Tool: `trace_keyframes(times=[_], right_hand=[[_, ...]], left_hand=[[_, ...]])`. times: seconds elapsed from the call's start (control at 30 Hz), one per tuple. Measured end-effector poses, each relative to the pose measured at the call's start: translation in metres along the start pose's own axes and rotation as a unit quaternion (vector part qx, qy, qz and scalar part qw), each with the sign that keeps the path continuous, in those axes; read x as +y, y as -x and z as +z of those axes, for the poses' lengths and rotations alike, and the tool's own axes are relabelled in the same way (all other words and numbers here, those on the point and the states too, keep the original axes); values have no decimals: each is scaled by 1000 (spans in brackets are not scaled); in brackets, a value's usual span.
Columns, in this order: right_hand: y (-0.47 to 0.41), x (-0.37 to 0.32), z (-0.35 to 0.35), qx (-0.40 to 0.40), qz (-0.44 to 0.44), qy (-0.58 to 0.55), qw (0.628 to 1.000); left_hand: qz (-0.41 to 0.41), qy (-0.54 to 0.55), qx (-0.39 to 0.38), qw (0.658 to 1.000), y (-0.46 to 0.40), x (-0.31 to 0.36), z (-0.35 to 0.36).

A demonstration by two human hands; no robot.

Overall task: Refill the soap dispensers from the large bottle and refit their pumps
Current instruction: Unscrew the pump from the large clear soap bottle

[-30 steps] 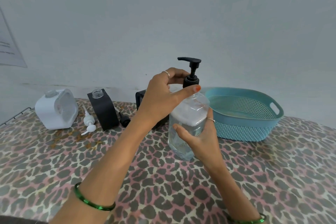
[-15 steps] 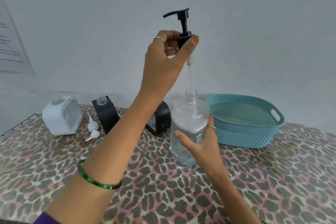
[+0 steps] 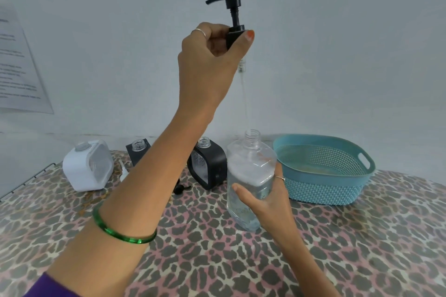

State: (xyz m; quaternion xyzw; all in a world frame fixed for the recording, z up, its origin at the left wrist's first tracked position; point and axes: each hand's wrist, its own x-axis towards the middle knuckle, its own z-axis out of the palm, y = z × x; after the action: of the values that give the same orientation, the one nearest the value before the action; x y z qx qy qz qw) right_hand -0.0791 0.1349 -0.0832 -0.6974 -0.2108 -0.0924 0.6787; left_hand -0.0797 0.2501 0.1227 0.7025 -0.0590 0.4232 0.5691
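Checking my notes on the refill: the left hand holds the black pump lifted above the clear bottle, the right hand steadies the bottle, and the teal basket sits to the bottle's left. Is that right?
Not quite. The teal basket sits to the right of the clear bottle, as the head view shows. The rest stands: the left hand holds the black pump lifted above the bottle, and the right hand steadies the bottle.

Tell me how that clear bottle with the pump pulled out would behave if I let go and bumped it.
The clear bottle looks over half full, so it is probably heavy low down and hard to tip. Its neck is open, so a hard knock could spill soap. The right hand holds smooth plastic, likely slippery if wet.
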Motion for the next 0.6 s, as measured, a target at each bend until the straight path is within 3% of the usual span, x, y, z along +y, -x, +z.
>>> trace_keyframes(times=[0.4, 0.6], right_hand=[[1, -1, -1, 0, 3, 6, 1000], [-2, 0, 9, -12, 0, 6, 1000]], left_hand=[[-25, 34, 8, 999, 1, 5, -1], [33, -28, 37, 998, -2, 8, -15]])
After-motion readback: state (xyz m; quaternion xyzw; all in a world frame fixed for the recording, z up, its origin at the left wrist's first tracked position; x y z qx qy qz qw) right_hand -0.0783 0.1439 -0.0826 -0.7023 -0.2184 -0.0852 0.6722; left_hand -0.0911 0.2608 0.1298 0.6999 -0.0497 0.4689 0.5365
